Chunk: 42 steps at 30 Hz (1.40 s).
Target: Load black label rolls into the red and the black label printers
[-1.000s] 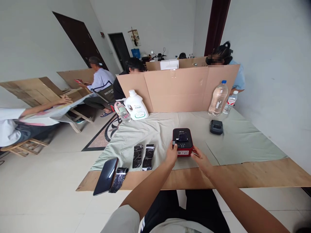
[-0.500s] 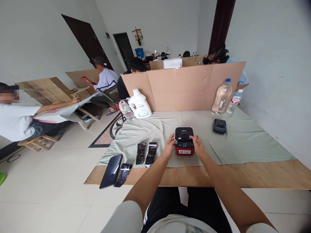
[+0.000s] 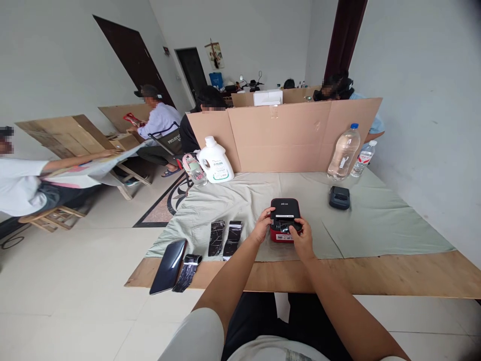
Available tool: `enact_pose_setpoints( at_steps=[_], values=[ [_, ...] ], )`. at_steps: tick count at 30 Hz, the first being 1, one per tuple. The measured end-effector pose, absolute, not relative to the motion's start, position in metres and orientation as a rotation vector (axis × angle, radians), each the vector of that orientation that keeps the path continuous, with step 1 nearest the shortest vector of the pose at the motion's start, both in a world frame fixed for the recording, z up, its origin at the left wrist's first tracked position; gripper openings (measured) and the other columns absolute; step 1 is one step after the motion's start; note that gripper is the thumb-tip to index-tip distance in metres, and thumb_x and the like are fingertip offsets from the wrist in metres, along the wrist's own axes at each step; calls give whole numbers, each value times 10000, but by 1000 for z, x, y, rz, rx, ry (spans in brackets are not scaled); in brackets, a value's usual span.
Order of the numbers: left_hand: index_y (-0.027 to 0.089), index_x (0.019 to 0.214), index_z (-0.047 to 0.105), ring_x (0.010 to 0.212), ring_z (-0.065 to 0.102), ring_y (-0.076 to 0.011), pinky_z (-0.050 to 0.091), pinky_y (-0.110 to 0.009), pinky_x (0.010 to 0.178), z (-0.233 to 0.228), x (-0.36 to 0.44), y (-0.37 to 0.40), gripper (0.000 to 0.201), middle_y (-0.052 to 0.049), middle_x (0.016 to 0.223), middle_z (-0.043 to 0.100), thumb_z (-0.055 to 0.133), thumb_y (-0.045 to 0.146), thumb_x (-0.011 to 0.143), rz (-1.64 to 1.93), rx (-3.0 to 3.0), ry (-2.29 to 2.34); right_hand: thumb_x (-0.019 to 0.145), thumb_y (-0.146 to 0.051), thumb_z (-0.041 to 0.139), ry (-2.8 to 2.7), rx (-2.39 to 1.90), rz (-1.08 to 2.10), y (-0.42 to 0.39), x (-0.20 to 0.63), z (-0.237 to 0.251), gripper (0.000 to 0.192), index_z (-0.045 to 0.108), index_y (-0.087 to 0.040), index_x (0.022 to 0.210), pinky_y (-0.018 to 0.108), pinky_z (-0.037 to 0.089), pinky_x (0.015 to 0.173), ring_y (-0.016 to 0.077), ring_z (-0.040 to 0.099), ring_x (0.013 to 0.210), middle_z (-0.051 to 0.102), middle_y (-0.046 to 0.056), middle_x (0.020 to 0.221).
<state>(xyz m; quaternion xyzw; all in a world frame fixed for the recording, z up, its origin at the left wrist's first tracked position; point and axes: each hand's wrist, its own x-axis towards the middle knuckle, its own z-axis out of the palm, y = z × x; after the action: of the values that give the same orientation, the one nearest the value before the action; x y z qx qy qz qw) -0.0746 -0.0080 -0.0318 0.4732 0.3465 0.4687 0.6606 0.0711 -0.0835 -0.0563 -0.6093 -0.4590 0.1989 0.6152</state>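
A small red and black label printer [image 3: 284, 207] stands on the cloth in front of me. My left hand [image 3: 262, 224] grips its left side, with fingers on the edge of the lid. From the right, my right hand [image 3: 302, 238] pinches a short, shiny black film strip [image 3: 284, 227] at the printer's front slot. Part of the strip is hidden by my fingers. To the left lie two more black film strips [image 3: 216, 238] with curled ends. Another curled black strip [image 3: 188, 273] lies beside a dark smartphone [image 3: 168, 265] near the table's front edge.
A cardboard screen [image 3: 278, 143] stands across the table's back. Before it are a white jug [image 3: 217, 161], a pink-topped bottle [image 3: 195, 171], a large blue-capped bottle [image 3: 343, 153] and a small water bottle [image 3: 364, 159]. A black device [image 3: 339, 197] sits right. Other people sit beyond.
My right hand has moved in over the printer's front and taken hold of the black strip, which is now lower, at the front. My left hand has closed against the printer's side.
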Motion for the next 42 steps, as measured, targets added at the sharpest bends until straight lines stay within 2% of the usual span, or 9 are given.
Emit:
enact_pose_setpoints(
  at_steps=[6,11,17,20,23,27,30,34,42],
  values=[
    [206,1163,557,820,540,-175,428,-274,722,-33,-73,-4,617,-14,914,616,498,173,550,1055,1113,803,776,-462,560,-933,-1389,547,-80,65,-68,664,366,-185,1348,410,342,1058,238,441,1235,452,128,1355],
    [248,1252,529,901,550,-197,436,-318,814,-36,-78,8,716,-17,998,620,498,155,543,978,1187,814,790,-467,539,-957,-1374,580,-78,66,-75,691,331,-188,1387,416,336,1069,247,414,1272,444,129,1378],
    [262,1270,559,1315,366,-264,257,-373,1085,-24,-82,27,620,-35,1356,510,605,199,654,1031,1282,764,793,-495,529,-977,-1390,555,-78,68,-75,664,370,-182,1356,429,330,1072,247,417,1259,452,131,1360],
    [279,1336,490,1355,320,-273,245,-397,1098,-13,-77,31,637,-32,1452,415,641,253,717,1047,1245,801,793,-522,519,-981,-1401,549,-80,67,-72,659,393,-171,1336,439,337,1063,254,414,1256,465,138,1340],
    [283,1329,477,1287,409,-266,304,-401,1065,-9,-71,34,621,-36,1466,392,664,269,737,1059,1234,779,802,-541,506,-999,-1395,542,-81,67,-70,659,395,-172,1336,444,333,1065,254,410,1262,464,139,1345],
    [229,1212,539,1122,526,-246,390,-412,982,-15,-67,34,543,-91,1353,486,704,211,696,1116,1285,958,818,-560,493,-1034,-1367,526,-82,70,-75,653,397,-187,1345,447,309,1087,242,409,1273,455,128,1370],
    [199,984,625,1007,559,-251,403,-436,953,-16,-64,34,336,-86,1063,621,701,149,661,1127,1475,1216,846,-584,432,-1069,-1307,555,-83,75,-83,645,390,-199,1361,451,298,1100,234,406,1291,449,118,1389],
    [235,720,670,989,566,-280,361,-417,1000,-6,-50,38,132,-53,782,650,687,122,652,1014,1821,1206,885,-598,315,-1097,-1225,577,-86,80,-91,639,396,-195,1374,452,264,1129,227,375,1326,429,111,1419],
    [217,480,590,988,602,-356,257,-486,1050,-7,-7,61,249,-85,654,658,798,81,474,593,2125,1229,891,-589,322,-1030,-1239,599,-88,79,-90,638,422,-171,1362,446,300,1119,231,396,1316,443,121,1412]
  ],
)
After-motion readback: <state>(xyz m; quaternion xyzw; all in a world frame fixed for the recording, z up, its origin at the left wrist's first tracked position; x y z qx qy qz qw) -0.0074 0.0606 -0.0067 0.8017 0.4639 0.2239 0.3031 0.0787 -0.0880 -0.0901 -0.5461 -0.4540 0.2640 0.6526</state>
